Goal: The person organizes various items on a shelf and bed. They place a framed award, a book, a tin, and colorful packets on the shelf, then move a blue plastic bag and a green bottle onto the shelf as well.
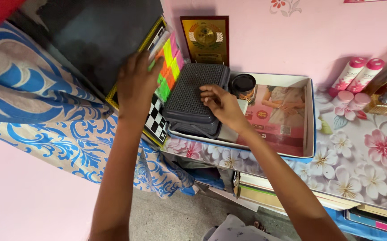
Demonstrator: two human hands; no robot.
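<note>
The left hand [135,85] is closed on the edge of a flat board [160,85] with bright colour blocks and a chequered strip, which stands tilted past the surface's left edge. The right hand [222,107] lies half open, fingers curled, on a dark textured case [191,96]. The case sits in the left end of a shallow box [308,111] near the surface's [358,165] back edge. A black jar [243,85] stands just behind the case, beside a plaque [205,40] against the wall.
</note>
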